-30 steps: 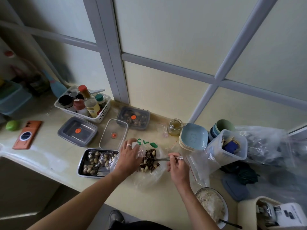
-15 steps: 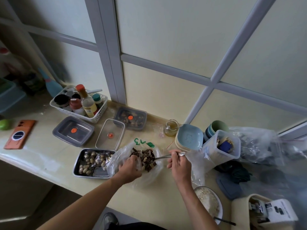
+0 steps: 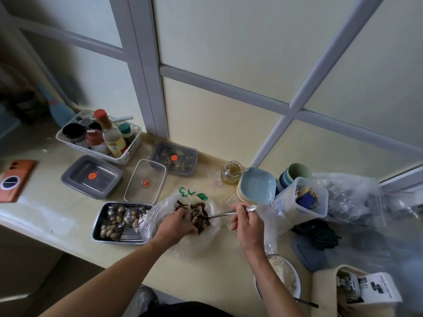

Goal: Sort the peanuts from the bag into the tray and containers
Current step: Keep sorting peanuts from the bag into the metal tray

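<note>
Right hand (image 3: pixel 248 225) grip clamped on spoon (image 3: pixel 223 213) handle, spoon tip dipped into bag (image 3: pixel 150 221) at frame centre. Left hand (image 3: pixel 176 226) grip curled on bag plastic at its open mouth. Bag holds dark seeds mixed with pale peanuts (image 3: pixel 196 219). Steel tray (image 3: pixel 97 227) touches bag's left side, more peanuts inside. Lidded containers (image 3: pixel 91 177) above tray on tabletop (image 3: pixel 45 209)

left hand (image 3: pixel 176 225): a second ago flat, fingers spread over the left side of the bag (image 3: pixel 151 223); now curled, gripping the plastic beside the dark heap. bag: left wall now bunched higher, overlapping the right edge of the tray (image 3: pixel 117 241). peanuts (image 3: pixel 194 219) on the heap: fewer pale ones showing.
</note>
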`<act>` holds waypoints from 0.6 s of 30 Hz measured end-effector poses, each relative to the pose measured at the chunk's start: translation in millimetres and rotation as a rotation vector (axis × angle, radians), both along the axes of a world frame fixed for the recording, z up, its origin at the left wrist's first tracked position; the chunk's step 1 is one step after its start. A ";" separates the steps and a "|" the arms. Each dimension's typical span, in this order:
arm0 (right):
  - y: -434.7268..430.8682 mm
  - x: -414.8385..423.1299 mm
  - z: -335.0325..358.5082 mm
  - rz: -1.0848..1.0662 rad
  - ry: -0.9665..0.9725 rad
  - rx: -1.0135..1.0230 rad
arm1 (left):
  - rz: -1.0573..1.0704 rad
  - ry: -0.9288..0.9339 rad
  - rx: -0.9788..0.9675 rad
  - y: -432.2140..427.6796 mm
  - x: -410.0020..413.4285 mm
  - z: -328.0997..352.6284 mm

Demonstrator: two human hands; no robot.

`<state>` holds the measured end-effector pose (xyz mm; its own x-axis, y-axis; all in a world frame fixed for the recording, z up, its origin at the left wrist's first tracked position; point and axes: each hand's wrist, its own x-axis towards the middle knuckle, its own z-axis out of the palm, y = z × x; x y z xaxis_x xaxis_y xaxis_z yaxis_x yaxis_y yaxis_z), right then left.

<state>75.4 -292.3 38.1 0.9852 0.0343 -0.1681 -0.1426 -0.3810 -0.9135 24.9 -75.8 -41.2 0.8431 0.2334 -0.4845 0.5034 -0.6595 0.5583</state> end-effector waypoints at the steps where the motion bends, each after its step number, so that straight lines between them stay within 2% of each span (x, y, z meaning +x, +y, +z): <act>1: 1.0 0.7 2.1 0.012 -0.004 0.005 | 0.010 -0.005 -0.006 -0.7 1.4 0.9; 9: 9.0 7.6 15.1 0.047 -0.069 -0.001 | -0.042 0.015 -0.029 6.3 8.2 2.8; 15: 11.2 7.7 13.2 0.019 -0.137 -0.023 | 0.029 0.000 -0.023 9.3 11.7 8.7; 18: 10.6 7.6 14.0 0.010 -0.117 -0.006 | -0.023 -0.006 -0.044 8.0 10.4 8.6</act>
<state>83.0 -281.7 52.0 0.9977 0.0433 -0.0525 -0.0317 -0.3869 -0.9216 35.3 -67.8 -32.6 0.8509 0.1925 -0.4888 0.4849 -0.6458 0.5898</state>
